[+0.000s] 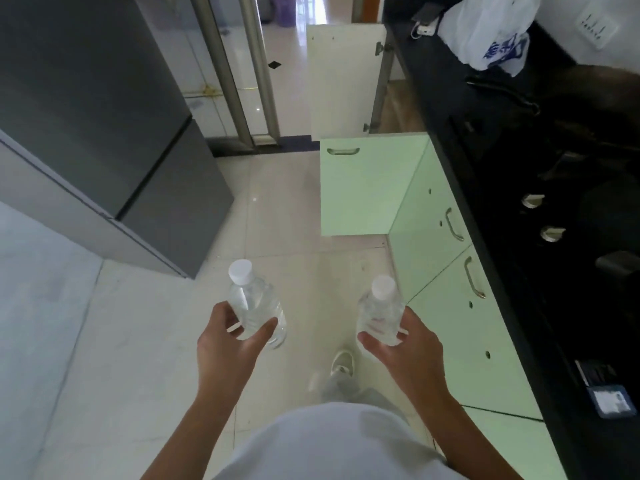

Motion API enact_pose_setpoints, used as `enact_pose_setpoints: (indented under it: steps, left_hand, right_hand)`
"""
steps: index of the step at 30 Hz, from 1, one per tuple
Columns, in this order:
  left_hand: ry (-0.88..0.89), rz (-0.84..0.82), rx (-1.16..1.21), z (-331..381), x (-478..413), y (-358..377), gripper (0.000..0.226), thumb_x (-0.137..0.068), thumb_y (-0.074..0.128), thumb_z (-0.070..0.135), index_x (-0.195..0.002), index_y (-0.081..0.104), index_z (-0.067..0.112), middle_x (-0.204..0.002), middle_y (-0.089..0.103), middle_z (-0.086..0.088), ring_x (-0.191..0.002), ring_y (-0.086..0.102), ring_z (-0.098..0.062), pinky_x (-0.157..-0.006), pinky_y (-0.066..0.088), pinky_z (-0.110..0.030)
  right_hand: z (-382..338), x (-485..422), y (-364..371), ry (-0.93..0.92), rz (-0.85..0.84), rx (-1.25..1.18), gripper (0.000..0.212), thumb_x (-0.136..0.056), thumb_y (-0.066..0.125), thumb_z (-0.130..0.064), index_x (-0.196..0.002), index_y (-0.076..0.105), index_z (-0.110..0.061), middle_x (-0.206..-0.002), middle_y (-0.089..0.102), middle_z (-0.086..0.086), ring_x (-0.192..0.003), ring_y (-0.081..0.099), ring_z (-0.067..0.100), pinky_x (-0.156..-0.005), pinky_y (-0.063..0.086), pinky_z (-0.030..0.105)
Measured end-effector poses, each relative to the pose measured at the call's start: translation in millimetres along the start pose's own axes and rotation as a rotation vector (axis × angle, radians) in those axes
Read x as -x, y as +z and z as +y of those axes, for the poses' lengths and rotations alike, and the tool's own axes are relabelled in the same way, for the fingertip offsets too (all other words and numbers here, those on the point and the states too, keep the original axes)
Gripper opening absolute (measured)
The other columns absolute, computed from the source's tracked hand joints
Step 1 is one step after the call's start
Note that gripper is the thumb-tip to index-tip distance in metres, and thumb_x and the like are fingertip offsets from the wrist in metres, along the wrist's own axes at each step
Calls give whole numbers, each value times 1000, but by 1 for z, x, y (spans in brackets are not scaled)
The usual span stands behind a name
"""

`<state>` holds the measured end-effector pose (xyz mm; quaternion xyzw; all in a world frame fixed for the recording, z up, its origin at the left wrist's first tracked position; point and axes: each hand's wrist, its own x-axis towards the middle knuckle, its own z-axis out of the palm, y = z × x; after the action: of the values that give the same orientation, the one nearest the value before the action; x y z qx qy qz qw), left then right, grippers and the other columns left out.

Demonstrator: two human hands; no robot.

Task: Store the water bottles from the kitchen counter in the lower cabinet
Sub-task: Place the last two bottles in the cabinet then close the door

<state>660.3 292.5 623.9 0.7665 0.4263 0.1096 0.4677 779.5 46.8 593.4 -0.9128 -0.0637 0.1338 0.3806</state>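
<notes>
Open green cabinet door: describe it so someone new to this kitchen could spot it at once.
Under the black counter on the right runs a row of pale green cabinet doors. One green door stands swung out across the floor, its handle facing the camera. The nearer doors are shut, and the other open door beyond it is white with bare hinges.

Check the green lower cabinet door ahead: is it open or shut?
Open. The green door stands swung out over the floor, sticking out from the shut doors beside it. The cabinet's inside is hidden behind it.
</notes>
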Motion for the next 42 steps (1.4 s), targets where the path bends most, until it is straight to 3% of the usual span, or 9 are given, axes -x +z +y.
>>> enact_pose_setpoints:
  steps: [3, 8, 13, 17, 24, 28, 30, 34, 42]
  left_hand:
    - [-33, 56, 31, 17, -34, -4, 42, -72, 90, 32, -101, 60, 26, -101, 71, 14, -95, 70, -5, -72, 47, -18]
    - [-119, 221, 112, 28, -76, -28, 42, -70, 91, 34, -97, 59, 31, -103, 72, 15, -97, 69, -3, -77, 52, -27]
    - [-197, 375, 137, 24, -126, -58, 45, -69, 91, 36, -100, 59, 30, -104, 71, 14, -97, 69, -7, -79, 52, -29]
    - [-206, 409, 139, 20, -185, -73, 47, -70, 90, 36, -103, 59, 25, -104, 70, 14, -97, 68, -5, -74, 48, -21]
    - [-160, 303, 154, 40, -327, -85, 48, -69, 90, 38, -104, 59, 27, -103, 71, 13, -97, 71, -12, -78, 52, -29]
    - [-57, 161, 117, 72, -404, -79, 50, -69, 87, 51, -106, 60, 30, -101, 73, 15, -97, 70, -5, -80, 55, -32]
    - [-2, 106, 87, 89, -437, -72, 56, -67, 85, 58, -108, 60, 30, -101, 73, 17, -97, 69, -2, -79, 54, -30]
    - [72, 7, 53, 120, -498, -54, 58, -71, 87, 50, -118, 61, 30, -107, 72, 16, -99, 69, -1, -76, 49, -18]
    - [46, 51, 43, 167, -613, -25, 58, -70, 88, 46, -118, 62, 29, -107, 73, 18, -97, 68, 5, -80, 50, -20]
  right_hand:
    - [-25, -50, 11, -28, -34, -22, 58, -64, 87, -54, -111, 64, -30, -92, 73, -18, -86, 71, 7, -74, 57, 27]
    - [-94, -129, 40, -190, -176, -59, 63, -63, 91, -48, -118, 64, -32, -88, 68, -25, -79, 66, -3, -67, 48, 10]
    - [-169, -193, 84, -310, -291, -72, 65, -58, 85, -60, -113, 64, -34, -95, 73, -20, -87, 71, 5, -77, 59, 32]
    - [-218, -239, 118, -329, -346, -154, 62, -56, 81, -61, -110, 67, -33, -93, 74, -22, -87, 70, -1, -80, 60, 34]
    - [-275, -315, 146, -208, -248, -217, 55, -61, 90, -44, -111, 69, -36, -93, 74, -26, -87, 71, -1, -82, 61, 37]
    - [-287, -357, 140, -123, -134, -226, 46, -64, 91, -38, -105, 69, -38, -92, 74, -24, -86, 71, -2, -82, 61, 38]
    - [-287, -377, 136, -84, -81, -234, 43, -66, 91, -38, -103, 69, -37, -91, 73, -25, -88, 70, -2, -82, 61, 37]
    - [-286, -422, 133, -37, -17, -205, 37, -68, 91, -38, -96, 66, -38, -88, 70, -33, -86, 68, -9, -77, 60, 26]
    - [-330, -566, 164, -115, -71, -147, 47, -63, 90, -47, -99, 59, -47, -89, 67, -31, -85, 67, -5, -74, 61, 27]
